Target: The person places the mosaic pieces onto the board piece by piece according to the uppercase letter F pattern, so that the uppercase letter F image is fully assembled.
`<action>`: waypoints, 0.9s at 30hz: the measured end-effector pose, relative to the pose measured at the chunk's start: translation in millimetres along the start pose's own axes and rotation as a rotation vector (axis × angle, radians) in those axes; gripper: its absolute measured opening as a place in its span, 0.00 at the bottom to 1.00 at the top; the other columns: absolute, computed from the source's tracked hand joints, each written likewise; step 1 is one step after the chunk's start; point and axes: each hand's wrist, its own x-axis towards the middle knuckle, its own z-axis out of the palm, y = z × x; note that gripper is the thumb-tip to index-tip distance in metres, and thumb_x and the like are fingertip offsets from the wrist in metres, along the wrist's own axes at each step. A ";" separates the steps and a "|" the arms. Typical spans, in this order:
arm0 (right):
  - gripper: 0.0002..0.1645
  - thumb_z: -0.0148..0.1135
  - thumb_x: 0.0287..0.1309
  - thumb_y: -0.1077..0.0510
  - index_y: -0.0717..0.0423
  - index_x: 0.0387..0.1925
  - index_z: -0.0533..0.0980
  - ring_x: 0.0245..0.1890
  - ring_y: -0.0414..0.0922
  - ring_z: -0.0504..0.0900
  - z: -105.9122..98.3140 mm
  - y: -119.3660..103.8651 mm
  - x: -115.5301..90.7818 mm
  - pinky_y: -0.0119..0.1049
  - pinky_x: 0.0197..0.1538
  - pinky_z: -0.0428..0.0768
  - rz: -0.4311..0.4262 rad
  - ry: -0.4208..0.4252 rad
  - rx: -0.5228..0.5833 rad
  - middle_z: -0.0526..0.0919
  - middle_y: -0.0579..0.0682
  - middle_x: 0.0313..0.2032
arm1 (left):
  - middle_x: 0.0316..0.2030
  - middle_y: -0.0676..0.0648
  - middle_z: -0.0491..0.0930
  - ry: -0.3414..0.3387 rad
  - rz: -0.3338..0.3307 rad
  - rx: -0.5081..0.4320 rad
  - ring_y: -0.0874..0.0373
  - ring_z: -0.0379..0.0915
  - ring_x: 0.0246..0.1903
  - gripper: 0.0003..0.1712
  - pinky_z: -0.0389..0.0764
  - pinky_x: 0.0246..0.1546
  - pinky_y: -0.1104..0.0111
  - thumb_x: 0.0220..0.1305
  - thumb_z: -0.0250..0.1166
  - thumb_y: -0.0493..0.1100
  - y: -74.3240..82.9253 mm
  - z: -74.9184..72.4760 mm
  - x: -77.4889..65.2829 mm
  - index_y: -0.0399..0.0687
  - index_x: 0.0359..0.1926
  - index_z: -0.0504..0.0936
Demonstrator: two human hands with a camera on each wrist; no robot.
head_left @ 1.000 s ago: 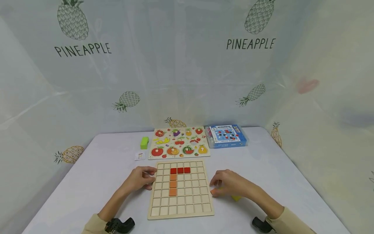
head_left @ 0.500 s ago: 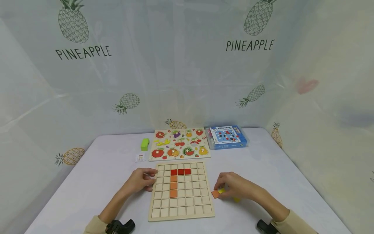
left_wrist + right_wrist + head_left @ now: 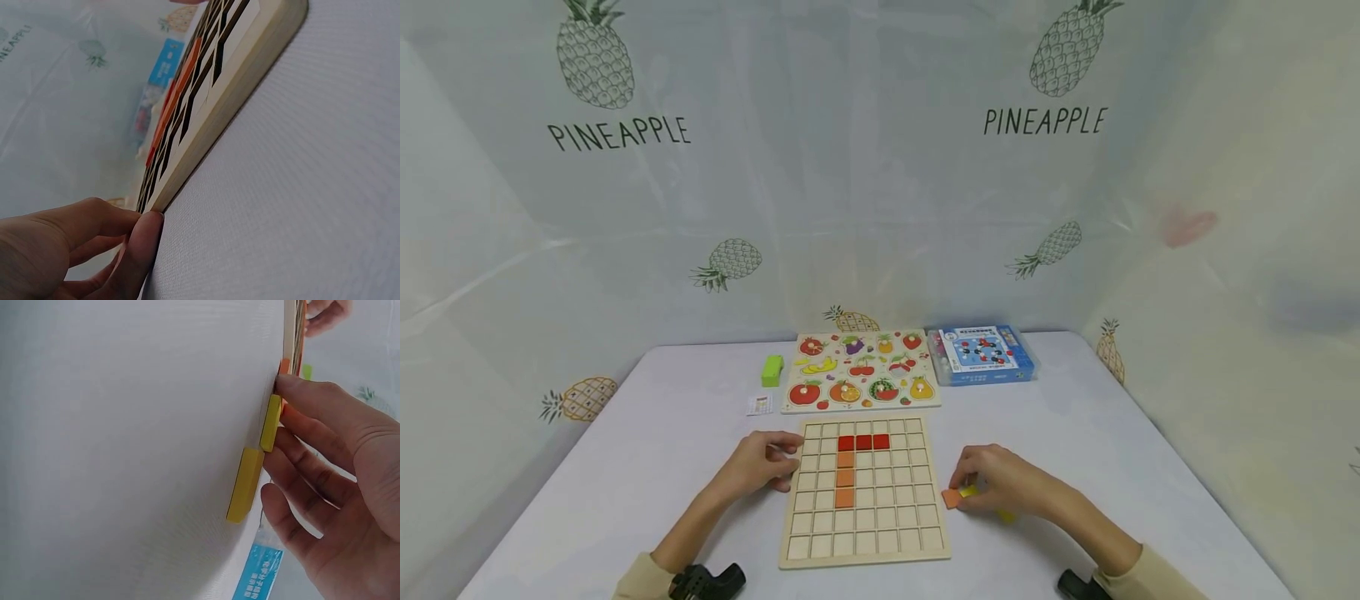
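Observation:
A wooden grid board [image 3: 907, 533] lies flat on the table, with three red tiles [image 3: 864, 442] in a row and three orange tiles [image 3: 845, 477] running down below the leftmost red. My left hand [image 3: 758, 461] holds the board's left edge, thumb and forefinger at the rim [image 3: 164, 200]. Right of the board, my right hand [image 3: 1000, 479] pinches a loose orange tile [image 3: 951, 498] between thumb and forefinger. Its other fingers hang loosely curled. Two yellow tiles [image 3: 270, 425] [image 3: 245, 485] lie at this hand, partly hidden under it in the head view.
Behind the board lies a fruit puzzle board [image 3: 862, 371]. A blue boxed set [image 3: 983, 356] stands to its right. On its left are a bright green block [image 3: 772, 371] and a small printed card [image 3: 760, 404]. A pineapple-printed curtain [image 3: 880, 167] hangs behind the table.
My right hand has drawn slightly right, away from the board's edge, and a yellow tile now shows beside the orange one. My left hand keeps its place at the board.

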 end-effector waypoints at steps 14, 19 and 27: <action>0.09 0.72 0.52 0.48 0.43 0.35 0.85 0.35 0.30 0.77 1.6 -1.5 -0.5 0.27 0.41 0.80 0.000 0.002 -0.001 0.80 0.34 0.35 | 0.45 0.38 0.79 0.002 -0.005 -0.001 0.57 0.80 0.27 0.24 0.88 0.23 0.67 0.58 0.69 0.35 -0.8 1.0 -1.1 0.33 0.56 0.78; 0.09 0.72 0.53 0.47 0.43 0.36 0.85 0.35 0.30 0.77 0.3 -2.5 0.4 0.26 0.41 0.80 0.006 0.006 -0.010 0.80 0.34 0.35 | 0.46 0.38 0.79 0.002 -0.003 -0.007 0.57 0.80 0.27 0.24 0.88 0.24 0.67 0.58 0.69 0.36 -1.9 0.1 -0.1 0.33 0.57 0.78; 0.08 0.70 0.55 0.48 0.42 0.38 0.85 0.35 0.33 0.77 -3.5 -7.0 3.8 0.26 0.38 0.79 -0.020 0.038 -0.026 0.81 0.36 0.35 | 0.46 0.38 0.79 0.005 -0.001 -0.003 0.56 0.80 0.27 0.24 0.88 0.24 0.67 0.58 0.69 0.35 -1.5 0.2 -0.4 0.33 0.56 0.78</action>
